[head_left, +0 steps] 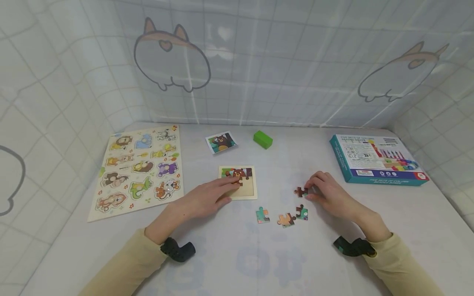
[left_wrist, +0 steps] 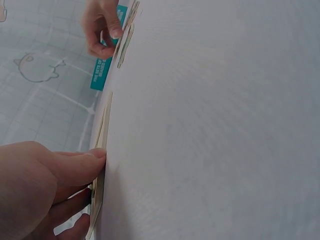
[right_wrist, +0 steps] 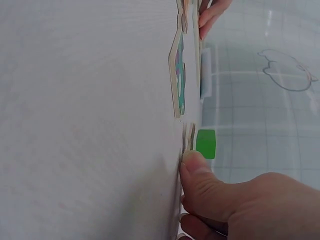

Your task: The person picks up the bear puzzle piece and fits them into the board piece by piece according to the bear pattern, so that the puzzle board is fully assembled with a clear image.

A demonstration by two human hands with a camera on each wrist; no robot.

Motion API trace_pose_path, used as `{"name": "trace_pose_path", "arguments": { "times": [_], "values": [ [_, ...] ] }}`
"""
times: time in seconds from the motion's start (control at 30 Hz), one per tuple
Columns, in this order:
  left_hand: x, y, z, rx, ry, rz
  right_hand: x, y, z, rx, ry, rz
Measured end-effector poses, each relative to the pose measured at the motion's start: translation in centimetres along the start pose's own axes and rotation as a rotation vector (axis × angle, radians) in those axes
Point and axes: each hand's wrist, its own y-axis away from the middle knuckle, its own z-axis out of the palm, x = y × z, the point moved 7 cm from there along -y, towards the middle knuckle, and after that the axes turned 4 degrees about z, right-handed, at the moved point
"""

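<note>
In the head view my left hand (head_left: 209, 197) rests over the left part of a small wooden puzzle tray (head_left: 249, 196). Its fingers reach across several fitted bear pieces (head_left: 242, 172), and the thumb touches the tray's near edge. Part of the tray is hidden under the fingers. To the right, my right hand (head_left: 329, 195) pinches a dark brown puzzle piece (head_left: 300, 192) between thumb and fingers, low at the table. Near it lie a brown-and-green piece (head_left: 304, 213), an orange-brown piece (head_left: 286, 220) and a teal piece (head_left: 263, 215).
A bear picture card (head_left: 221, 142) and a green block (head_left: 263, 139) lie behind the tray. At left is a large wooden animal puzzle board (head_left: 138, 168). A teal toy box (head_left: 379, 159) lies at the back right. A patterned curtain (head_left: 259, 61) hangs behind the table.
</note>
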Motion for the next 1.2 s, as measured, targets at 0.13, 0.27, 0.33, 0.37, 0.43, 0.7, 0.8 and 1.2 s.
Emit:
{"name": "trace_pose_path", "arguments": {
  "times": [0.13, 0.27, 0.33, 0.37, 0.43, 0.7, 0.8, 1.2],
  "values": [
    [0.0, 0.0, 0.0, 0.0, 0.0, -0.004, -0.2, 0.0, -0.1, 0.006, -0.005, -0.014],
    [0.0, 0.0, 0.1, -0.004, -0.004, -0.003, -0.9, -0.1, -0.3, -0.002, -0.013, -0.02],
    [-0.1, -0.1, 0.2, -0.007, -0.011, 0.0, -1.5, -0.3, -0.3, -0.018, -0.022, -0.011],
    [-0.1, -0.1, 0.2, -0.008, -0.015, 0.001, -1.9, -0.5, -0.3, -0.026, -0.027, -0.006],
    [-0.1, -0.1, 0.2, -0.01, -0.022, 0.001, -2.7, -0.9, -0.2, -0.042, -0.039, 0.003],
    [0.0, -0.1, 0.1, -0.006, -0.039, 0.013, -5.4, -3.3, 1.2, -0.073, -0.054, 0.021],
    [-0.1, 0.0, 0.1, 0.002, -0.045, 0.014, -6.4, -4.4, 2.0, -0.084, -0.06, 0.019],
    [-0.1, -0.1, 0.1, 0.007, -0.035, 0.024, -9.5, -8.6, 4.2, -0.094, 0.004, -0.026]
  ]
}}
